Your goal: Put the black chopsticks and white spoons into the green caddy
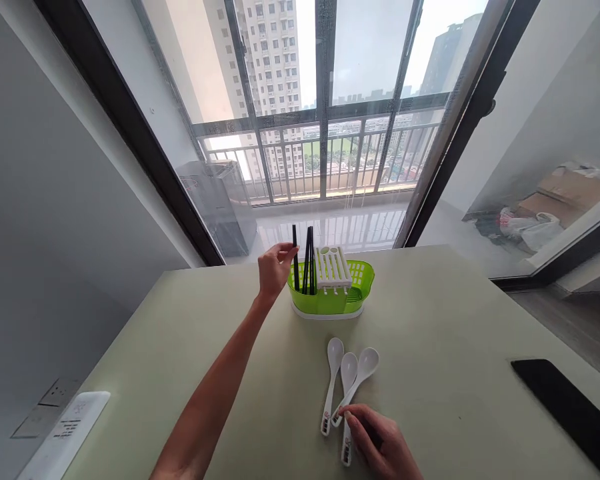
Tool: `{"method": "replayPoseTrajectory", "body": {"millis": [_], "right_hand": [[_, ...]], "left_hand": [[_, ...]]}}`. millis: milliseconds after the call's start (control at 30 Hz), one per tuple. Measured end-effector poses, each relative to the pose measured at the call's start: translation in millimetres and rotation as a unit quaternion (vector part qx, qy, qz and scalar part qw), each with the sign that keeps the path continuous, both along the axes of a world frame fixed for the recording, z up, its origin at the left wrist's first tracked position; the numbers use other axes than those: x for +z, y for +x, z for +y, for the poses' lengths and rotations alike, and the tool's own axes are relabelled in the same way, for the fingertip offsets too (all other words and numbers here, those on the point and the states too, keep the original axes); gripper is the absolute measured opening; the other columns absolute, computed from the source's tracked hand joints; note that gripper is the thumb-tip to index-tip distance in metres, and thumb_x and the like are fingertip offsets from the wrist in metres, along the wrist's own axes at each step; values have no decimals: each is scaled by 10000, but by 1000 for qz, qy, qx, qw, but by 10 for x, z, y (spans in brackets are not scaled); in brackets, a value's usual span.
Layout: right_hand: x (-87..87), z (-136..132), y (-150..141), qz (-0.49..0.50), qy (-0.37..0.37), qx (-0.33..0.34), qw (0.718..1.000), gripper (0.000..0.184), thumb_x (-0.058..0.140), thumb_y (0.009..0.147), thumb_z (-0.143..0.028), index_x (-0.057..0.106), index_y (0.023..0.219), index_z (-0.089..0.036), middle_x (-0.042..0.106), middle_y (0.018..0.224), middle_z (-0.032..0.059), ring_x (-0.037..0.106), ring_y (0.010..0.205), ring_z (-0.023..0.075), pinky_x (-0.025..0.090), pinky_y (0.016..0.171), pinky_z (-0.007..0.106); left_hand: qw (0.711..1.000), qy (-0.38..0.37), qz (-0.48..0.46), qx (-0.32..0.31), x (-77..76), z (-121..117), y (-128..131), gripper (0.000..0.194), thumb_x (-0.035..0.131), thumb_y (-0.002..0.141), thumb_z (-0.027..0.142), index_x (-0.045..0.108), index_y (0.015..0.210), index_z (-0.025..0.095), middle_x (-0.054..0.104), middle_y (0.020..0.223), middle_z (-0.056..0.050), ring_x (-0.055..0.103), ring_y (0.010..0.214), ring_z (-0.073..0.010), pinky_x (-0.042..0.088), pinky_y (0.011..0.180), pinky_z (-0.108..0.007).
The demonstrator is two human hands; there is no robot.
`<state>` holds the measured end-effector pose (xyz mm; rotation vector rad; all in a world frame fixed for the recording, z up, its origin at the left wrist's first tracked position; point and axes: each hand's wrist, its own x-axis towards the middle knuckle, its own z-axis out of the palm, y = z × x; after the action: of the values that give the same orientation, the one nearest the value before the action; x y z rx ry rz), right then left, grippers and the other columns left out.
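My left hand (276, 269) pinches the upper part of a black chopstick (296, 270) that stands in the left end of a green utensil basket (330, 305). Beside it, several more black chopsticks (307, 263) lean upright in the same basket. A white slotted rack (333, 269) sits over the basket's middle. In front lie three white spoons (335, 350), bowls pointing away from me. My right hand (380, 437) has its fingertips closed on the handle of the right-hand spoon (368, 364), which crosses over the middle spoon (349, 367).
A black flat object (570, 407) lies at the right edge of the pale table (430, 313). A white strip-like device with printed labels (65, 433) is at the left edge. Glass doors (325, 133) stand behind the table, with a balcony beyond.
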<state>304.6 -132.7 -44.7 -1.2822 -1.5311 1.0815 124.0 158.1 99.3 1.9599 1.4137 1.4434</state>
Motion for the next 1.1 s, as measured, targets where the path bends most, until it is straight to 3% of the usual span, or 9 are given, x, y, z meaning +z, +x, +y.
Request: {"method": "replayPoseTrajectory", "body": {"millis": [233, 533, 767, 933, 1100], "right_hand": [[-12, 2, 2, 14, -2, 7, 1000, 407, 465, 1022, -491, 748, 990, -200, 742, 800, 31, 674, 680, 147, 510, 652, 182], [15, 24, 6, 22, 2, 10, 1000, 423, 462, 1026, -493, 755, 993, -189, 765, 847, 57, 704, 723, 159, 537, 689, 184], [44, 31, -3, 13, -10, -2, 1000, 454, 457, 1019, -527, 762, 972, -193, 759, 810, 50, 693, 685, 156, 532, 650, 180], [31, 25, 5, 11, -18, 4, 1000, 465, 450, 1018, -529, 760, 986, -184, 758, 827, 60, 696, 708, 170, 542, 678, 198], [31, 24, -2, 11, -14, -8, 1000, 433, 477, 1014, -514, 763, 986, -190, 742, 773, 34, 673, 639, 149, 523, 613, 181]], "left_hand": [[999, -36, 25, -1, -171, 121, -21, 333, 698, 882, 537, 773, 983, 229, 813, 894, -45, 782, 849, -242, 621, 786, -333], [996, -59, 44, -39, -143, 262, -19, 377, 703, 853, 578, 780, 947, 221, 815, 934, -53, 769, 846, -222, 612, 850, -357], [997, -47, 39, -54, -170, 209, -60, 367, 687, 865, 576, 772, 983, 239, 810, 961, -59, 751, 918, -224, 579, 853, -358], [1000, -4, 0, 30, -238, -8, -181, 348, 599, 943, 525, 706, 1040, 208, 757, 1038, -83, 700, 886, -198, 546, 820, -336], [985, 79, -42, 150, -312, -461, -221, 244, 506, 1006, 427, 578, 1053, 199, 613, 1068, -92, 578, 926, -194, 484, 877, -353]]}}
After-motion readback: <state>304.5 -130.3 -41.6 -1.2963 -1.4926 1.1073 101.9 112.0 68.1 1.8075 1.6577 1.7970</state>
